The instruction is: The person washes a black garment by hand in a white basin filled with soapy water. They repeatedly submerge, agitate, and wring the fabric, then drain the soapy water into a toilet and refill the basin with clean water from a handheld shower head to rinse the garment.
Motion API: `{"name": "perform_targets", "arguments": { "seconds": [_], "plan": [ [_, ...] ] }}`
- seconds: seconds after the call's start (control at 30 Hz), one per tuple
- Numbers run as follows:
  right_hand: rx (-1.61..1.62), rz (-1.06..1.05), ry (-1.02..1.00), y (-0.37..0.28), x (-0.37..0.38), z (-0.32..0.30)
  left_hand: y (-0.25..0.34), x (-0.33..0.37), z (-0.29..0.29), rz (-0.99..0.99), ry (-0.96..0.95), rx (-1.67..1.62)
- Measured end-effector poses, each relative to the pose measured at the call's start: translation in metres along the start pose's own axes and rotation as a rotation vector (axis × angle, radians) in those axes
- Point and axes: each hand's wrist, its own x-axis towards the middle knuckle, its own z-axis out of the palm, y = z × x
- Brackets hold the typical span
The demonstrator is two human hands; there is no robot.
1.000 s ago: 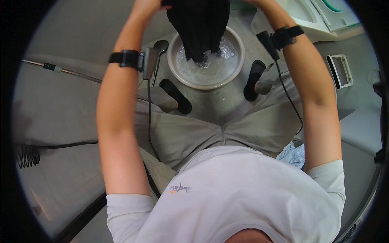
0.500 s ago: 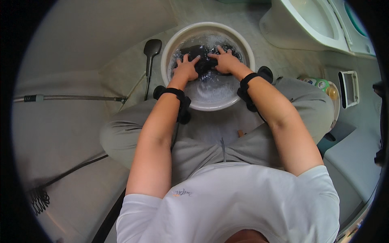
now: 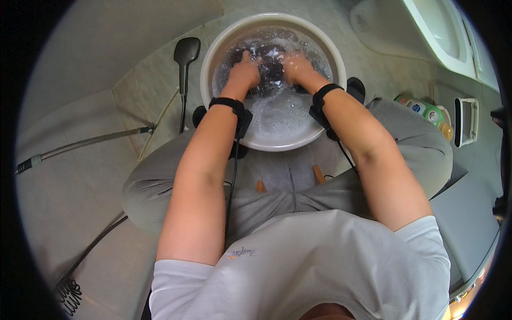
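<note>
We see a dark, soaked cloth (image 3: pixel 272 69) lying under the water (image 3: pixel 280 120) in the upper part of a round, pale basin (image 3: pixel 207 85), at the upper middle of the frame. It looks black and bunched, its surface broken up by bright ripples and white bubbles; the water nearer the lower rim is cloudy and pale.

Our left hand (image 3: pixel 246 73) and right hand (image 3: pixel 297 68) reach down onto it from either side, with black straps around both forearms. To the left of the basin we find a dark grey shower head (image 3: pixel 186 50) lying on the floor, and a metal hose (image 3: pixel 90 143) crossing the left of the frame. A white toilet (image 3: pixel 397 32) fills the upper right, and a green bottle (image 3: pixel 426 111) lies beside our knee, near a white-rimmed frame (image 3: pixel 474 122).

Our hands and the churned water cover much of the cloth, so we cannot trace its outline. The fingers are partly submerged and blurred, and we cannot tell whether they grip the cloth or merely press on it. The toilet is cut off at the top, and a black coiled cable (image 3: pixel 68 296) fades into the dark lower-left rim.
</note>
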Motion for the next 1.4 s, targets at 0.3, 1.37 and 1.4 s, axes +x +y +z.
{"name": "perform_targets", "arguments": {
  "seconds": [0.3, 1.37, 1.4],
  "plan": [
    [0.175, 0.05, -0.087, -0.024, -0.076, -0.11, -0.004, -0.071, -0.078, -0.127, -0.08, -0.398],
    [0.03, -0.437, 1.271, -0.093, -0.221, -0.331, 0.07, -0.268, -0.275, 0.617, 0.794, -1.016],
    [0.103, -0.359, 1.137, -0.079, -0.207, -0.311, 0.059, -0.247, -0.261, 0.6, 0.796, -0.868]
  ]
}}
